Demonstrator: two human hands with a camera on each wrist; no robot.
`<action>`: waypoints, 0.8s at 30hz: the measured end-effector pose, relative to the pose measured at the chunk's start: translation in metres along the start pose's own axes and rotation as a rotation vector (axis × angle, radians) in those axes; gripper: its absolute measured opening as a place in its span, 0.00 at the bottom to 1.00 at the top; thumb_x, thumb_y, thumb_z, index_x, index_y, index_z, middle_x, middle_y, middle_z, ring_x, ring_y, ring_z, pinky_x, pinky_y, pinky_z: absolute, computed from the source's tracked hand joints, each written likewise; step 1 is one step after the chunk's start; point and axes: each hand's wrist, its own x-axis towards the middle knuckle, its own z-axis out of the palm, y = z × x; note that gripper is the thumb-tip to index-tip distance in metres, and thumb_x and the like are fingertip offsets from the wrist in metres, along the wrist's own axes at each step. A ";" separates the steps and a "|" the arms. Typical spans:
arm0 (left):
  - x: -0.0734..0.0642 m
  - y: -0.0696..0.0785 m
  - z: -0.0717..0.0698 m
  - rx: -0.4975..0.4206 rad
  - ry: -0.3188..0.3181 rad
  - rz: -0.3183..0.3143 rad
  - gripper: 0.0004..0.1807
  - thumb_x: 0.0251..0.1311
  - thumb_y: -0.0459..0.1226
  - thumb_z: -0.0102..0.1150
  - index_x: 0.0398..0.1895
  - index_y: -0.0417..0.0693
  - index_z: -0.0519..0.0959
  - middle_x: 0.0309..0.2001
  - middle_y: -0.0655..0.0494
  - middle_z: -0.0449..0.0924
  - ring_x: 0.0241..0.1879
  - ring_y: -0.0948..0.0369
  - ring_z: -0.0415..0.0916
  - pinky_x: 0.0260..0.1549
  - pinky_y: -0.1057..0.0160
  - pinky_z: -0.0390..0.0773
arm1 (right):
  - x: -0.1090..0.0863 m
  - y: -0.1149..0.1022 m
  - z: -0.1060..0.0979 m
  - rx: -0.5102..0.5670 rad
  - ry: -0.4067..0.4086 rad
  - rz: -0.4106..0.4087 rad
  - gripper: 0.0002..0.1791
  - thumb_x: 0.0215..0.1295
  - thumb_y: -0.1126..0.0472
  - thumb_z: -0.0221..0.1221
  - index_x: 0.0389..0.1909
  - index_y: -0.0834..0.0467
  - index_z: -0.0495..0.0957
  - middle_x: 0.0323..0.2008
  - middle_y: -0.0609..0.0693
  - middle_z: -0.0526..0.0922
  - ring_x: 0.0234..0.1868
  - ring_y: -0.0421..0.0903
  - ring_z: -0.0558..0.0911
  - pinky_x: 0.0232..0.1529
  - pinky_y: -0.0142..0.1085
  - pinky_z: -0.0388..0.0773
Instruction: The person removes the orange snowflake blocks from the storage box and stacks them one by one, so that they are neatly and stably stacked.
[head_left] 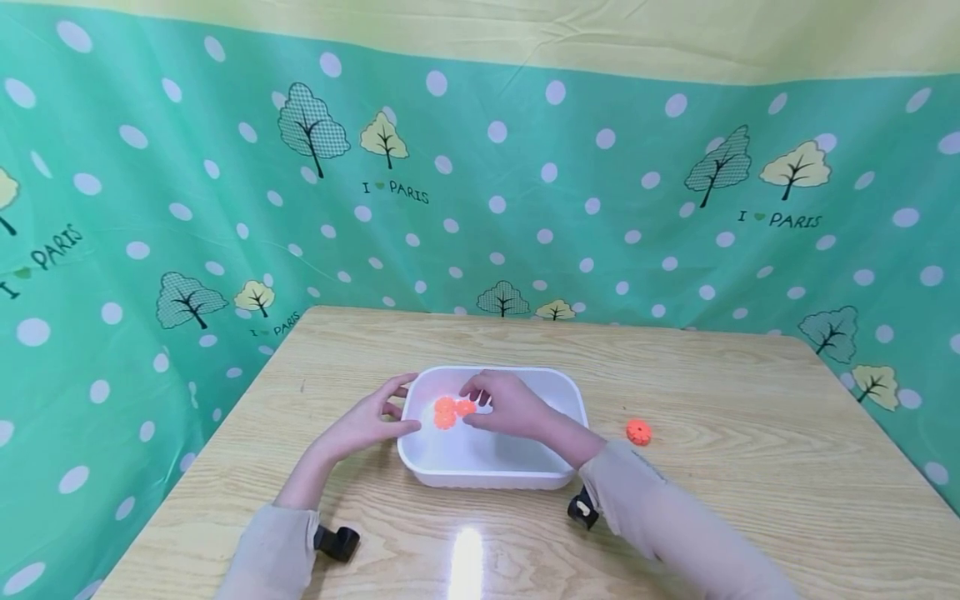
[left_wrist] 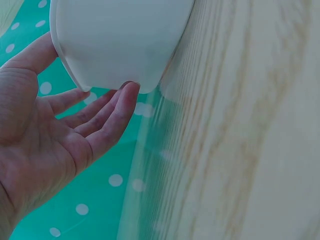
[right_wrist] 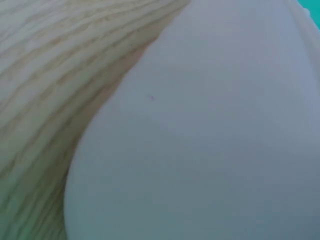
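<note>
A white plastic tub stands on the wooden table. Curved round its left end, my left hand grips it, thumb over the rim; the left wrist view has its fingers against the tub's outer wall. Several orange gear-like discs lie together inside, toward the left. Over them reaches my right hand, thumb and fingers spread apart around the rightmost disc. From the right wrist, only the tub's outside and the table show; the hand itself is hidden there.
Another orange notched disc lies on the table right of the tub, beyond the right forearm. Black wrist mounts hang at both sleeves. Behind the table's back edge hangs a green dotted curtain.
</note>
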 end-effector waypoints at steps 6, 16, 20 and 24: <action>-0.001 0.001 0.000 -0.002 0.000 -0.001 0.43 0.50 0.47 0.64 0.68 0.55 0.54 0.57 0.49 0.65 0.43 0.56 0.72 0.36 0.62 0.74 | 0.009 -0.001 0.011 -0.017 -0.048 0.019 0.19 0.50 0.56 0.65 0.44 0.58 0.78 0.35 0.48 0.79 0.36 0.41 0.77 0.36 0.28 0.72; -0.001 0.001 0.002 -0.010 -0.026 0.023 0.42 0.50 0.47 0.64 0.67 0.55 0.54 0.55 0.49 0.68 0.44 0.56 0.73 0.37 0.62 0.74 | 0.019 -0.006 0.023 -0.096 -0.099 0.011 0.22 0.49 0.56 0.65 0.46 0.58 0.77 0.36 0.49 0.79 0.35 0.41 0.74 0.37 0.28 0.70; 0.000 0.002 0.004 -0.019 -0.034 0.031 0.42 0.50 0.46 0.64 0.68 0.56 0.54 0.56 0.49 0.68 0.45 0.56 0.73 0.37 0.62 0.74 | 0.021 -0.006 0.027 -0.123 -0.127 0.021 0.24 0.48 0.56 0.66 0.48 0.59 0.76 0.36 0.50 0.78 0.33 0.40 0.71 0.37 0.28 0.68; 0.000 0.001 0.004 -0.029 -0.032 0.028 0.42 0.50 0.46 0.64 0.68 0.55 0.55 0.57 0.49 0.66 0.45 0.56 0.73 0.36 0.62 0.75 | 0.022 -0.006 0.031 -0.144 -0.153 0.038 0.25 0.48 0.56 0.67 0.49 0.58 0.76 0.38 0.50 0.77 0.34 0.39 0.70 0.36 0.27 0.67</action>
